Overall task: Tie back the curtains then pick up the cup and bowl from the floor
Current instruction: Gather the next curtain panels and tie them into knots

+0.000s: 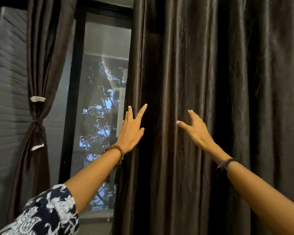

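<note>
Now | left hand (131, 131), right hand (196, 128) both spread, grasping nothing | risk: slick satin right curtain (227, 99) slips when gathered, folds escape

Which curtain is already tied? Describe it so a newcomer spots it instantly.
Start at the black-framed window. On its left hangs a narrow dark brown satin curtain, cinched at mid-height by a knotted tie. Unlike the wide dark brown curtain on the right, which hangs loose in straight folds, it pinches into a waist.
</note>
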